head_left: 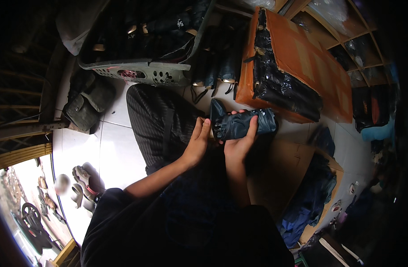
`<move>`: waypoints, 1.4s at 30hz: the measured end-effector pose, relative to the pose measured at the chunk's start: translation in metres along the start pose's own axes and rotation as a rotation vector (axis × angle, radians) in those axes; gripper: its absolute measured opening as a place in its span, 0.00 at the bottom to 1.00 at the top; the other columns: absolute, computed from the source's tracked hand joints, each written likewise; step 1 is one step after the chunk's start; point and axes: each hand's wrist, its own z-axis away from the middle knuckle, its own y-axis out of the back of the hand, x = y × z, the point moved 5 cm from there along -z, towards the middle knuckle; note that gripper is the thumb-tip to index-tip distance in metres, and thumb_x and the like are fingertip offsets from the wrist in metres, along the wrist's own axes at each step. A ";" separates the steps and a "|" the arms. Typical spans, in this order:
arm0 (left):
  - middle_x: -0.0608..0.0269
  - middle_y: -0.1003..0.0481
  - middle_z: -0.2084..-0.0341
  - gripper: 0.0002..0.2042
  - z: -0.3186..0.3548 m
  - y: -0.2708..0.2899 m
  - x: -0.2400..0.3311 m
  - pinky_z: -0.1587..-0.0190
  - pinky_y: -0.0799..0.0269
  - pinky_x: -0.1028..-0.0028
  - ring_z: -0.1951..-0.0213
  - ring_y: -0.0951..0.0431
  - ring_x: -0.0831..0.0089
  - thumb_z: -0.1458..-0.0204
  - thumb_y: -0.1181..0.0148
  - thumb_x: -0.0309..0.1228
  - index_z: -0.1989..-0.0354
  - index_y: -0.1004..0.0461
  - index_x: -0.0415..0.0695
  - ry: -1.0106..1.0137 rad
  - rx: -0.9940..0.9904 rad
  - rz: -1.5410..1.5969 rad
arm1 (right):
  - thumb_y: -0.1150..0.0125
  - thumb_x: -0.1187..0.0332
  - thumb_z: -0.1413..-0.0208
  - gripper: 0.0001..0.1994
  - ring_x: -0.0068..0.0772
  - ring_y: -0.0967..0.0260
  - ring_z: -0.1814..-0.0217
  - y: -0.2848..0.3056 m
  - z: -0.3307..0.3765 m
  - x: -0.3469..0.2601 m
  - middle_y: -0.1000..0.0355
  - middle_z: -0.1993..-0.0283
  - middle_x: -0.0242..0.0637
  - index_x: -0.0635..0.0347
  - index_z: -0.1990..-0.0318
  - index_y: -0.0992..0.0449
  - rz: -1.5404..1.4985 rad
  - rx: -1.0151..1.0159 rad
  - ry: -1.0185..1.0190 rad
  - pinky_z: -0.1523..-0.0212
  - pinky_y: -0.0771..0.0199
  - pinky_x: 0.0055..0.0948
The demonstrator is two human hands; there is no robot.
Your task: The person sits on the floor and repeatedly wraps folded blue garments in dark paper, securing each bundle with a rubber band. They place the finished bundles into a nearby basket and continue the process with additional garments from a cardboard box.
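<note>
A dark teal folded compact umbrella (265, 118) lies sideways above my lap, its cloth bundled around the shaft. My right hand (237, 144) is wrapped under its middle, with the thumb across the near side. At the umbrella's left end, my left hand (197, 144) pinches with thumb and fingers near the handle; the exact spot gripped is partly hidden. A loose flap of the same teal cloth (217, 108) sticks up beside the left end. My striped trouser leg (146, 120) is bent just to the left.
A grey plastic basket (137, 71) holds several dark folded umbrellas. More umbrellas (226, 69) lie between it and a brown taped box (297, 53) with black plastic wrapping. At right, dark blue cloth (308, 200) fills an open carton. A grey bag (90, 100) and shoes (84, 180) are on the left floor.
</note>
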 end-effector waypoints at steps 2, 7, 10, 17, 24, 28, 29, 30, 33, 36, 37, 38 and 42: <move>0.65 0.35 0.76 0.15 -0.008 0.005 -0.006 0.70 0.30 0.77 0.76 0.31 0.78 0.35 0.62 0.45 0.60 0.43 0.45 -0.009 0.025 0.010 | 0.45 0.62 0.40 0.19 0.39 0.29 0.57 -0.005 -0.003 0.004 0.31 0.57 0.42 0.62 0.48 0.38 0.015 -0.011 0.006 0.53 0.28 0.37; 0.67 0.40 0.75 0.14 -0.014 0.005 -0.004 0.66 0.34 0.77 0.74 0.38 0.80 0.34 0.63 0.44 0.59 0.43 0.45 -0.035 0.003 -0.093 | 0.45 0.63 0.41 0.18 0.39 0.29 0.58 -0.008 -0.013 0.011 0.31 0.58 0.42 0.63 0.48 0.37 0.112 -0.078 0.050 0.54 0.27 0.36; 0.64 0.38 0.69 0.16 -0.018 0.002 -0.010 0.62 0.35 0.77 0.70 0.35 0.79 0.35 0.62 0.45 0.54 0.45 0.44 0.010 -0.122 -0.133 | 0.48 0.61 0.38 0.15 0.37 0.29 0.59 -0.004 -0.015 0.008 0.30 0.60 0.41 0.65 0.54 0.34 0.197 -0.064 0.076 0.55 0.27 0.37; 0.58 0.31 0.61 0.20 -0.033 -0.001 -0.038 0.55 0.32 0.73 0.60 0.28 0.75 0.38 0.54 0.47 0.47 0.41 0.44 0.043 -0.467 -0.484 | 0.54 0.55 0.37 0.20 0.45 0.31 0.52 0.042 -0.038 -0.018 0.30 0.54 0.46 0.64 0.48 0.36 0.170 -0.091 -0.127 0.49 0.30 0.44; 0.62 0.27 0.68 0.17 -0.032 -0.019 -0.040 0.60 0.28 0.74 0.66 0.24 0.75 0.38 0.52 0.41 0.50 0.35 0.39 0.224 -0.719 -0.311 | 0.60 0.49 0.37 0.29 0.47 0.37 0.43 0.074 -0.043 -0.033 0.38 0.43 0.49 0.62 0.37 0.45 0.156 -0.268 -0.147 0.45 0.34 0.42; 0.61 0.26 0.66 0.14 -0.037 -0.024 -0.047 0.58 0.27 0.73 0.66 0.22 0.71 0.39 0.49 0.38 0.55 0.30 0.40 0.170 -0.884 -0.579 | 0.52 0.44 0.42 0.30 0.44 0.36 0.48 0.081 -0.051 -0.021 0.36 0.50 0.46 0.57 0.41 0.43 -0.120 -0.588 -0.279 0.49 0.33 0.48; 0.60 0.26 0.66 0.13 -0.050 -0.015 -0.044 0.57 0.28 0.70 0.65 0.22 0.67 0.42 0.47 0.37 0.56 0.29 0.41 -0.035 -0.750 -0.786 | 0.52 0.44 0.42 0.28 0.42 0.32 0.54 0.078 -0.049 -0.021 0.37 0.54 0.46 0.56 0.44 0.42 -0.081 -0.562 -0.271 0.56 0.28 0.50; 0.58 0.26 0.66 0.12 -0.062 -0.005 -0.041 0.55 0.28 0.68 0.64 0.22 0.64 0.44 0.44 0.35 0.57 0.28 0.42 -0.244 -0.602 -0.983 | 0.51 0.46 0.42 0.28 0.42 0.31 0.56 0.084 -0.047 -0.020 0.36 0.54 0.46 0.58 0.44 0.42 -0.008 -0.517 -0.310 0.58 0.26 0.49; 0.59 0.30 0.57 0.18 -0.083 0.007 -0.028 0.47 0.36 0.62 0.51 0.31 0.61 0.54 0.36 0.37 0.55 0.28 0.47 -0.639 -0.312 -1.504 | 0.54 0.44 0.41 0.30 0.39 0.26 0.66 0.114 -0.042 -0.019 0.32 0.58 0.45 0.64 0.47 0.41 0.239 -0.399 -0.361 0.67 0.21 0.41; 0.60 0.31 0.56 0.21 -0.092 0.010 -0.042 0.46 0.37 0.61 0.49 0.32 0.59 0.55 0.35 0.37 0.51 0.30 0.49 -0.691 -0.352 -1.645 | 0.64 0.37 0.41 0.35 0.35 0.26 0.65 0.130 -0.033 -0.014 0.31 0.59 0.44 0.65 0.48 0.37 0.106 -0.485 -0.545 0.66 0.21 0.38; 0.59 0.32 0.55 0.22 -0.095 0.011 -0.048 0.47 0.37 0.61 0.49 0.32 0.59 0.55 0.35 0.38 0.50 0.31 0.49 -0.727 -0.381 -1.675 | 0.69 0.35 0.41 0.37 0.33 0.26 0.64 0.133 -0.030 -0.015 0.30 0.59 0.43 0.65 0.48 0.35 0.110 -0.499 -0.595 0.65 0.21 0.36; 0.59 0.31 0.55 0.22 -0.097 0.011 -0.051 0.47 0.37 0.61 0.50 0.32 0.58 0.55 0.36 0.36 0.49 0.31 0.50 -0.740 -0.409 -1.678 | 0.69 0.37 0.40 0.36 0.32 0.26 0.62 0.137 -0.026 -0.014 0.30 0.56 0.43 0.64 0.46 0.36 0.138 -0.444 -0.645 0.63 0.22 0.34; 0.58 0.32 0.54 0.19 -0.105 0.006 -0.056 0.50 0.33 0.62 0.54 0.27 0.59 0.52 0.40 0.33 0.49 0.31 0.52 -0.817 -0.463 -1.691 | 0.65 0.51 0.34 0.27 0.28 0.33 0.46 0.119 -0.014 -0.019 0.34 0.42 0.38 0.63 0.38 0.40 0.351 -0.441 -0.650 0.45 0.33 0.27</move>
